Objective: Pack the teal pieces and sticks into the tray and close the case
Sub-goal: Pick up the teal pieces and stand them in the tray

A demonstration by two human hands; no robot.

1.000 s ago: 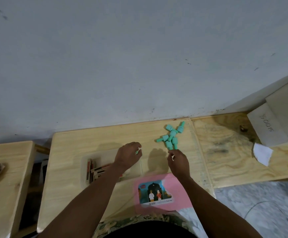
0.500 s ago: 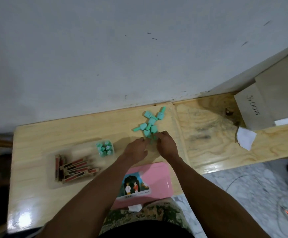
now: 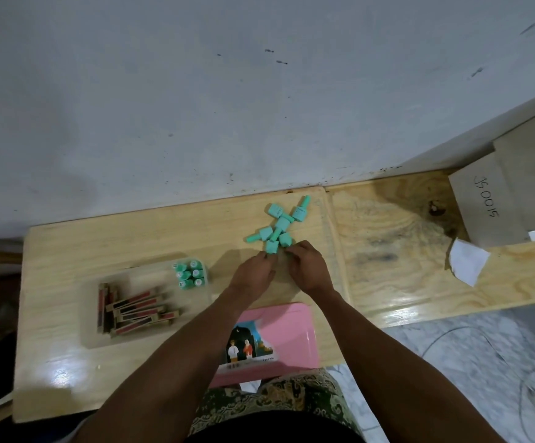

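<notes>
Left hand (image 3: pixel 253 276) has moved from tray (image 3: pixel 151 278) to teal pieces (image 3: pixel 280 227), beside right hand (image 3: pixel 306 270).

tray (image 3: pixel 148 273), pieces (image 3: pixel 283 223) — tabletop (image 3: pixel 228 238) between seemingly passable

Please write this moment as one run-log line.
gathering loose teal pieces | left hand, right hand: at pile edge, grip unclear | tray: sticks, teal pieces | pink case: apart

Pale wooden table (image 3: pixel 68 362) against a scuffed grey wall (image 3: pixel 196 107).
A plywood bench (image 3: pixel 403 251) adjoins it on the right; marbled grey floor tiles (image 3: pixel 451 362) show below.
</notes>
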